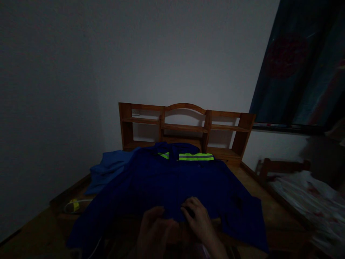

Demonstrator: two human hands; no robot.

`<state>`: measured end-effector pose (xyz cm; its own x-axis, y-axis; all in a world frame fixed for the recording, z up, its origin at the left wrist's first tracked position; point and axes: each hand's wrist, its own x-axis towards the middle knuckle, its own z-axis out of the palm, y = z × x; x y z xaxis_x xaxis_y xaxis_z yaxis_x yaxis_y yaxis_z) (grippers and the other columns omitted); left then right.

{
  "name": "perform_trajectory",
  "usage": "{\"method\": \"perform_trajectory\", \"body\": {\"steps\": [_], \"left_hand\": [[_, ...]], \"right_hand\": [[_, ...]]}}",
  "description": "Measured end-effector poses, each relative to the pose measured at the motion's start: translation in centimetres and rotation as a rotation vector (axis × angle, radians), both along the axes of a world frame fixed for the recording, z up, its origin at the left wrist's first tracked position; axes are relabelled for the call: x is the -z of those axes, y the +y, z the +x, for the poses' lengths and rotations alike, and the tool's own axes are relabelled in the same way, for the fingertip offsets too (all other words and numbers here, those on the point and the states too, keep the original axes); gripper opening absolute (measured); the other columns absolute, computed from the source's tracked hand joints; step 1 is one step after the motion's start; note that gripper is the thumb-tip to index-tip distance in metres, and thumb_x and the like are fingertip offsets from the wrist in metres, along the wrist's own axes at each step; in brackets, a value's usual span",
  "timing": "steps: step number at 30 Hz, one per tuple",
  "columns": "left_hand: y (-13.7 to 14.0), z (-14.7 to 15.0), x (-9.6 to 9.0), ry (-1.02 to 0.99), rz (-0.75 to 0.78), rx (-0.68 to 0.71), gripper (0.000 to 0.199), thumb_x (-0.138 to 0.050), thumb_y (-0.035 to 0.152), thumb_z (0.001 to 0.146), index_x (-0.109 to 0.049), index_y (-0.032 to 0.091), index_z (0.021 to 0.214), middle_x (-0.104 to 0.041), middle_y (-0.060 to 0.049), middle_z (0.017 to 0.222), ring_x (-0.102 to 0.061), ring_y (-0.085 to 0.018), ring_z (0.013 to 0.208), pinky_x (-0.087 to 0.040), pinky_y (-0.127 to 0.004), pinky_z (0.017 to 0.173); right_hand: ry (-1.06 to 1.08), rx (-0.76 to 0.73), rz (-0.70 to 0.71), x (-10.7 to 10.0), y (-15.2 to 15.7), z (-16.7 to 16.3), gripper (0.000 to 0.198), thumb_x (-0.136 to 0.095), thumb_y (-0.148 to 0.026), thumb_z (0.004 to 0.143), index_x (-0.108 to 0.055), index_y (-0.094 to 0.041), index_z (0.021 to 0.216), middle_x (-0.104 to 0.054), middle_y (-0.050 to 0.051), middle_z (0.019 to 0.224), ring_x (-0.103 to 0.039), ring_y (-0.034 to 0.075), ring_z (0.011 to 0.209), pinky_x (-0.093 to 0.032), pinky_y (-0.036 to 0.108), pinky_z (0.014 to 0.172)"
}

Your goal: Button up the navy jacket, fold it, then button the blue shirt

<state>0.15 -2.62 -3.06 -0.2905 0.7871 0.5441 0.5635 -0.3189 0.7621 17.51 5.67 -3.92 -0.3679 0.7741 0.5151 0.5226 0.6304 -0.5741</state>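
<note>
A dark blue work jacket (pixel 161 180) with yellow-green reflective strips (pixel 196 157) lies spread on the wooden desk, collar toward the back and sleeves out to both sides. My right hand (pixel 198 217) rests at the middle of its lower edge. Thumb and fingertips are brought close together on the cloth there. Left of it, my left hand (pixel 155 230) is slightly blurred, in front of the hem. Its fingers and thumb are apart, and nothing shows between them. Dim light hides the finer detail of the fabric.
A lighter blue cloth (pixel 109 171) lies beside the jacket on the left. Near the left edge is a white cord with a yellow tag (pixel 75 205). A wooden shelf unit (pixel 185 127) stands behind. To the right are a wooden chair back (pixel 285 165) and patterned bedding (pixel 309 194).
</note>
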Motion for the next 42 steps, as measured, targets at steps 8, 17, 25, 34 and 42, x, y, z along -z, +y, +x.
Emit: {"method": "perform_trajectory", "body": {"steps": [8, 17, 25, 34, 42], "left_hand": [[6.9, -0.4, -0.5, -0.037, -0.175, 0.269, 0.025, -0.055, 0.039, 0.080, -0.054, 0.018, 0.067, -0.059, -0.001, 0.073, -0.057, -0.015, 0.073, -0.044, -0.024, 0.068], [8.8, -0.3, 1.5, 0.049, -0.263, 0.238, 0.025, -0.044, 0.031, 0.083, -0.065, 0.018, 0.079, -0.059, -0.004, 0.084, -0.057, -0.014, 0.071, -0.042, -0.024, 0.068], [9.9, 0.2, 2.1, 0.119, -0.293, 0.284, 0.017, -0.057, 0.024, 0.073, -0.069, 0.019, 0.084, -0.057, -0.003, 0.083, -0.051, -0.013, 0.068, -0.037, -0.024, 0.062], [9.7, 0.4, 1.6, 0.090, -0.304, 0.308, 0.008, -0.061, 0.024, 0.070, -0.065, 0.018, 0.075, -0.056, -0.001, 0.077, -0.053, -0.013, 0.070, -0.038, -0.024, 0.064], [10.2, 2.5, 1.6, -0.250, -0.312, 0.369, 0.009, -0.047, 0.025, 0.078, -0.052, 0.017, 0.081, -0.057, 0.000, 0.065, -0.057, -0.013, 0.056, -0.043, -0.022, 0.049]], "right_hand": [[-0.030, -0.010, -0.035, 0.2, 0.8, 0.1, 0.013, -0.060, -0.023, 0.082, -0.063, -0.022, 0.095, -0.057, 0.004, 0.096, -0.054, 0.018, 0.092, -0.041, 0.027, 0.080], [0.061, -0.006, -0.165, 1.1, 2.4, 0.2, 0.028, -0.058, -0.032, 0.083, -0.064, -0.021, 0.108, -0.055, 0.003, 0.079, -0.054, 0.015, 0.073, -0.040, 0.025, 0.067], [0.117, 0.021, -0.328, 0.5, 3.5, -0.1, 0.017, -0.068, -0.032, 0.069, -0.068, -0.021, 0.082, -0.053, -0.001, 0.072, -0.049, 0.013, 0.069, -0.034, 0.022, 0.060], [0.273, -0.069, -0.469, -0.1, 3.9, 0.6, 0.028, -0.063, -0.042, 0.073, -0.070, -0.017, 0.082, -0.050, -0.001, 0.060, -0.043, 0.012, 0.059, -0.033, 0.021, 0.055], [0.405, -0.049, -0.397, 0.0, 4.1, 0.8, 0.034, -0.065, -0.047, 0.073, -0.069, -0.015, 0.085, -0.057, 0.003, 0.074, -0.047, 0.013, 0.064, -0.036, 0.023, 0.059]]}}
